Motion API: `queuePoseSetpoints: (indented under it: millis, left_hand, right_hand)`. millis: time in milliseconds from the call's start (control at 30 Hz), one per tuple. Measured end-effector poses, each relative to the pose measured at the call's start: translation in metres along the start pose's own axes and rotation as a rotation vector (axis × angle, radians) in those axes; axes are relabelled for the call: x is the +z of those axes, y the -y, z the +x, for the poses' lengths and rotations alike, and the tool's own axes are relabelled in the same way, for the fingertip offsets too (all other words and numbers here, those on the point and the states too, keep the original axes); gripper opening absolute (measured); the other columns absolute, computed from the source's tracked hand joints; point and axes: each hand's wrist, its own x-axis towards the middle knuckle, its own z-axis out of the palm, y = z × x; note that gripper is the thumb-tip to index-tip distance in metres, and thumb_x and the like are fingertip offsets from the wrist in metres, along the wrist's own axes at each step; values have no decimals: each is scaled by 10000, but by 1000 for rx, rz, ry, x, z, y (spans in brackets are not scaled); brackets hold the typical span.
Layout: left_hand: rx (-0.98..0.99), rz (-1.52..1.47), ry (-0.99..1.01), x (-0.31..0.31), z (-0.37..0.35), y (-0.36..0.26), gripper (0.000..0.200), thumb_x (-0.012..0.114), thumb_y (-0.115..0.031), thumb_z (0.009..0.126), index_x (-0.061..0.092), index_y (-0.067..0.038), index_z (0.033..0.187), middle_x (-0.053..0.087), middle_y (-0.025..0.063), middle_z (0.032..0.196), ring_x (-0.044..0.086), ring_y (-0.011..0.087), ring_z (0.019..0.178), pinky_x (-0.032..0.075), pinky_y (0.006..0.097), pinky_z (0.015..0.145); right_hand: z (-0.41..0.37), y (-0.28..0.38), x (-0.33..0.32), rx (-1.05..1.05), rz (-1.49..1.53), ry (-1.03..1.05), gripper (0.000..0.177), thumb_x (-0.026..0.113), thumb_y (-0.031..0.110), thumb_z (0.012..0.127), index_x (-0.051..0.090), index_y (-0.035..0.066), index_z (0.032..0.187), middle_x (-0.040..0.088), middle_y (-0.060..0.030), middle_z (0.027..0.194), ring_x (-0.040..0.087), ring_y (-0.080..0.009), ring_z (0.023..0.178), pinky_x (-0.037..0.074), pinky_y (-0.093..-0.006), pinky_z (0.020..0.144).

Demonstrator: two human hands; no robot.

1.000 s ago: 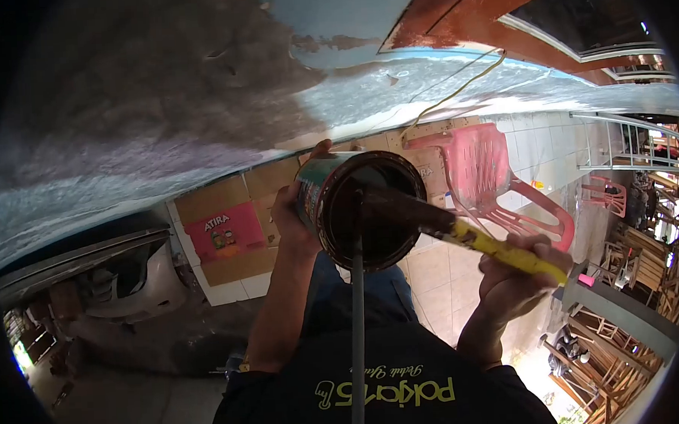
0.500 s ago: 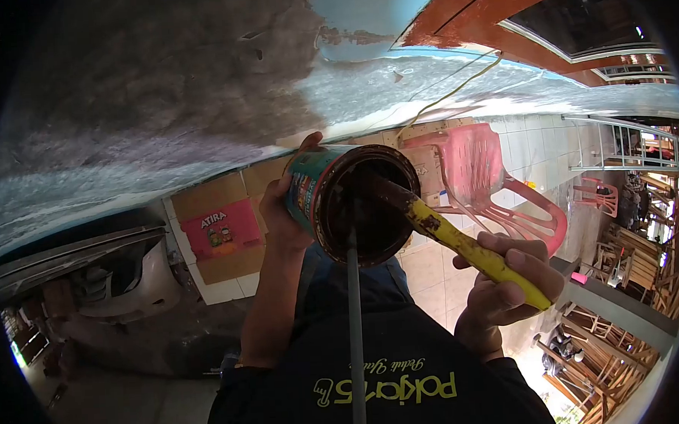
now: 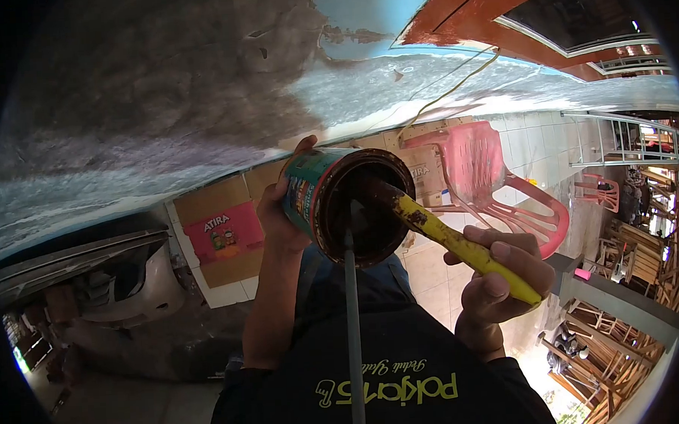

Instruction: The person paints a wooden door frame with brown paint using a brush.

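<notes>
My left hand [image 3: 279, 215] is wrapped around the side of a paint can [image 3: 308, 194] with a teal label. The can is tilted so that its open mouth faces me, and brown paint coats its rim and inner wall. My right hand [image 3: 505, 277] grips the yellow handle of a paintbrush [image 3: 462, 248], which is smeared with brown. The brush's far end is inside the can, where the bristles cannot be made out. A thin grey rod [image 3: 353, 325] runs from the can's mouth down to the bottom edge of view, in front of my black shirt.
A patchy grey and blue wall [image 3: 220, 73] runs close beyond the can, with a reddish-brown window frame [image 3: 482, 16]. A pink plastic chair [image 3: 474, 161] stands to the right. Flattened cardboard [image 3: 228, 270] lies on the tiles at left, near a pale car bumper [image 3: 142, 289].
The can has shifted slightly left. My right hand and the brush handle have moved a little left and up, with the brush end still inside the can.
</notes>
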Motion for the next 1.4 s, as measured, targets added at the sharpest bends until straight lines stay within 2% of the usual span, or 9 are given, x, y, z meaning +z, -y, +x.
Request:
queuePoseSetpoints:
  millis: [333, 533, 700, 800, 900, 1000, 1200, 1300, 1400]
  left_hand:
    - [-8, 52, -2, 2, -3, -6, 651, 526, -187, 756, 252, 17, 1310, 483, 241, 1154, 534, 333, 1053, 461, 430, 908]
    - [-10, 17, -30, 2, -4, -12, 646, 519, -200, 764, 254, 19, 1312, 485, 225, 1156, 530, 324, 1056, 454, 426, 908]
    - [-7, -49, -35, 6, -1, -9, 646, 514, -209, 774, 250, 23, 1315, 483, 205, 1164, 517, 318, 1075, 438, 429, 919]
    - [-41, -39, -8, 0, 4, -8, 646, 515, -212, 773, 254, 25, 1314, 477, 201, 1173, 509, 316, 1085, 428, 432, 929]
    - [-39, 10, -40, 1, 9, -4, 645, 520, -211, 768, 261, 27, 1309, 472, 208, 1177, 510, 319, 1085, 433, 432, 924]
    - [-39, 55, -79, 3, 15, 4, 644, 527, -210, 762, 270, 25, 1303, 469, 219, 1174, 511, 323, 1083, 439, 433, 919]
    - [-103, 90, -96, 2, 22, 14, 639, 541, -224, 751, 294, 17, 1290, 441, 237, 1210, 497, 334, 1101, 416, 437, 950]
    - [-128, 76, -107, 1, 26, 19, 639, 547, -230, 746, 307, 13, 1286, 419, 246, 1239, 476, 345, 1125, 388, 440, 978]
    - [-120, 75, -127, -4, 27, 23, 638, 550, -230, 742, 315, 5, 1286, 409, 250, 1251, 456, 351, 1146, 367, 441, 996]
  right_hand:
    - [1, 2, 4, -5, 16, 87, 368, 591, 321, 836, 424, 35, 996, 613, -184, 851, 634, -229, 675, 532, -284, 569]
    - [9, 0, 9, 196, 208, -252, 373, 433, 363, 907, 386, 0, 977, 574, -222, 789, 623, -245, 576, 536, -285, 448]
    - [3, -21, -1, 561, 557, -428, 321, 390, 344, 924, 433, 25, 937, 594, -207, 835, 601, -270, 694, 526, -373, 587]
    - [-9, -37, -6, 641, 759, -436, 280, 395, 317, 921, 448, 43, 939, 599, -208, 845, 615, -292, 730, 529, -376, 619]
    - [-10, -37, -7, 709, 771, -403, 253, 390, 315, 923, 462, 80, 983, 598, -180, 916, 614, -232, 794, 527, -311, 601]
    - [-13, -42, -19, 807, 806, -361, 253, 401, 317, 908, 420, 83, 1004, 591, -165, 891, 621, -248, 804, 546, -343, 651]
    - [-22, -56, -44, 832, 746, -284, 245, 433, 290, 892, 382, 81, 1009, 567, -100, 831, 625, -240, 782, 549, -366, 660]
    - [-33, -66, -42, 787, 756, -391, 291, 459, 287, 857, 377, 54, 1011, 474, -112, 850, 624, -288, 744, 550, -435, 650]
    - [-40, -73, -39, 765, 838, -497, 241, 435, 287, 897, 375, 87, 1017, 575, -81, 814, 621, -216, 732, 536, -371, 596]
